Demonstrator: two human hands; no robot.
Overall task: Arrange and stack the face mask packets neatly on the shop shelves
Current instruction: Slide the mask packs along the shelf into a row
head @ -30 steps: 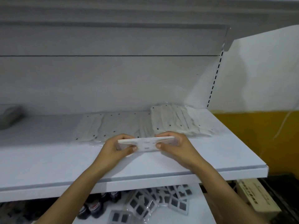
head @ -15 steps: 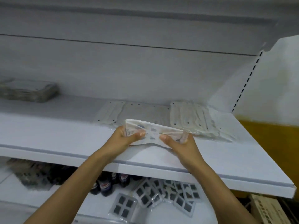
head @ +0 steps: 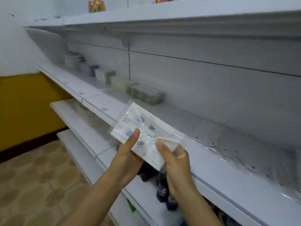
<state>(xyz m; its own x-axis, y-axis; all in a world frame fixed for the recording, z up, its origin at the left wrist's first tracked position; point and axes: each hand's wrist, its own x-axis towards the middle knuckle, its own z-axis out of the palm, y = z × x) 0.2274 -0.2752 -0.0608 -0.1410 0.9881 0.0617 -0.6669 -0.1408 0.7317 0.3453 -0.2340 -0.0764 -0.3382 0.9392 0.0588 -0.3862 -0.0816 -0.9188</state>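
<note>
Head view. Hands of one person hold a single face mask packet (head: 143, 136) in front of the white middle shelf (head: 211, 170), above its front edge and tilted, its long side running from 10 o'clock to 4 o'clock. Left hand (head: 125, 162) is at the packet's 7 o'clock corner, thumb laid flat on the clear wrapper, remaining fingers hidden beneath; the grip pinches the packet. Right hand (head: 176, 167) is at the 4 o'clock end, thumb on top and fingers showing through the wrapper below; this grip likewise pinches the packet. Packet contents are white with small blue printed figures.

On the middle shelf at 3 o'clock from the hands, flat clear-wrapped mask packets (head: 236, 144) lie against the back panel, blurred. At 12 o'clock from the held packet, a grey stack of packets (head: 146, 95) rests on the same shelf; further stacks (head: 104, 75) continue toward 10 o'clock, too blurred to identify. Dark bottles (head: 162, 191) stand on the lower shelf (head: 84, 126), beneath the hands. Orange cartons (head: 96, 6) sit on the top shelf (head: 179, 12) at 11 o'clock. Tiled floor (head: 32, 185) fills the 8 o'clock region, below a yellow wall (head: 24, 108)
</note>
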